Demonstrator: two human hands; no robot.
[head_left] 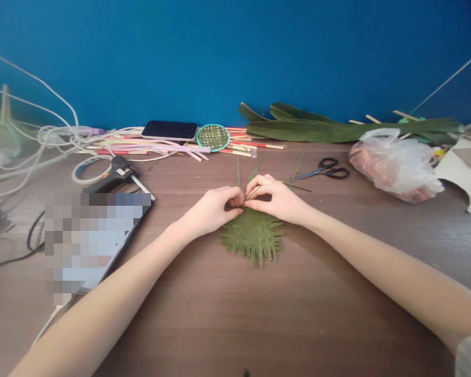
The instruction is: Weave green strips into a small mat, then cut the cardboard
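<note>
A small green mat woven from leaf strips [255, 238] lies on the brown wooden table [235, 314], its loose ends sticking out all round. Both hands meet at its far edge. My left hand [214, 209] is closed, fingertips pressed on the mat's upper edge. My right hand [277, 199] pinches a narrow leaf strip [253, 192] that runs between thumb and forefinger towards the mat. A few loose green strips [298, 167] lie just beyond the hands.
Black scissors [325, 168], long green leaves [337, 128] and a plastic bag [392, 162] lie at the back right. A phone [169, 130], a round woven coaster [213, 137], coloured sticks [141, 146], a glue gun [112, 175], cables and a tablet [94, 235] sit left.
</note>
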